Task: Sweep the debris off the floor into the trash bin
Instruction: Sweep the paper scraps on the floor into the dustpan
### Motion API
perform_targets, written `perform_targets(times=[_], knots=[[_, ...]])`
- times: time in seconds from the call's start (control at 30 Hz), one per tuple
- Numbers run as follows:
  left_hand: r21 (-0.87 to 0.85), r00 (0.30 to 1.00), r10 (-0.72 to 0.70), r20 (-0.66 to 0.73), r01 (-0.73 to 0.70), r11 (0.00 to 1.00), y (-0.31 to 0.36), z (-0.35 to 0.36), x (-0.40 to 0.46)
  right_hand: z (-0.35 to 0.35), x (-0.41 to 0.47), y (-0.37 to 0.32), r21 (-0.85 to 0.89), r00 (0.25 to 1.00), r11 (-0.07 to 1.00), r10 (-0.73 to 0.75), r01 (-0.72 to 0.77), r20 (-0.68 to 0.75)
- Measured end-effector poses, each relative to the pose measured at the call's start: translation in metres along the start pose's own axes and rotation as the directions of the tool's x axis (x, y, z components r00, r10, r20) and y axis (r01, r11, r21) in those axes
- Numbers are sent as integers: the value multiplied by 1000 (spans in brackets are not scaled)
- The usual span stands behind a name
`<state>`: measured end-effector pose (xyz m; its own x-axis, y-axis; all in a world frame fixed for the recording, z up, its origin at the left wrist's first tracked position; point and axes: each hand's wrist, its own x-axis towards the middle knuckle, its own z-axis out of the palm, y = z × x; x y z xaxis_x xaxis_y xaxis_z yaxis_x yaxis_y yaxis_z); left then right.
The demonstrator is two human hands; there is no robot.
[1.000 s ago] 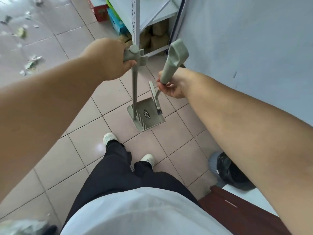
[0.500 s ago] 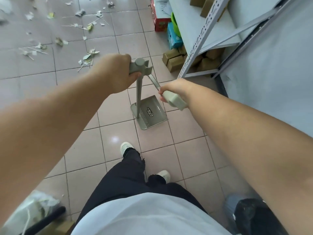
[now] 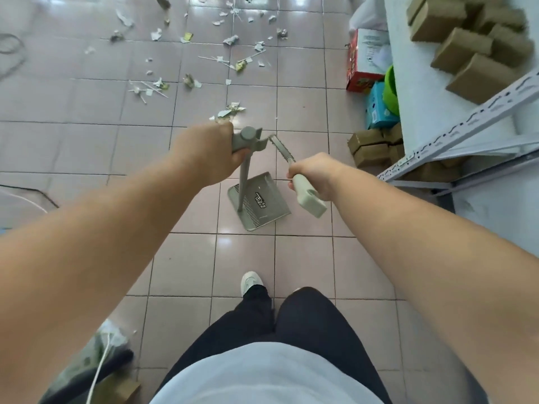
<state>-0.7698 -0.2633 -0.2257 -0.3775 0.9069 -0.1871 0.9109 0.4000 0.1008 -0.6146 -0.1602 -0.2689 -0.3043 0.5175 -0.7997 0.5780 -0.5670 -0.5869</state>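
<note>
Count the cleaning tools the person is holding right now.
2: the dustpan, its upright handle gripped by the left hand, and a broom handle gripped by the right hand. The broom's head isn't clearly visible.

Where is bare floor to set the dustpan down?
Bare tiles lie between the dustpan and the shoe, and left of the left hand. Crowded: paper debris ahead, boxes beside the shelf.

Bare forearms, a white shirt [image 3: 262,374], dark trousers [image 3: 306,322], white shoes [image 3: 250,281].
</note>
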Motion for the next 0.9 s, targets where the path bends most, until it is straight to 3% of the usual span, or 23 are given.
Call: perform_targets(times=[0.6, 0.9], knots=[[-43, 943, -326, -69, 323, 945, -88, -17, 125, 29, 119, -169, -281, 988, 958, -22, 65, 153], [-69, 917, -394, -62, 390, 918, -154, -26, 171, 82, 183, -216, -359, 994, 933, 5, 36, 111]])
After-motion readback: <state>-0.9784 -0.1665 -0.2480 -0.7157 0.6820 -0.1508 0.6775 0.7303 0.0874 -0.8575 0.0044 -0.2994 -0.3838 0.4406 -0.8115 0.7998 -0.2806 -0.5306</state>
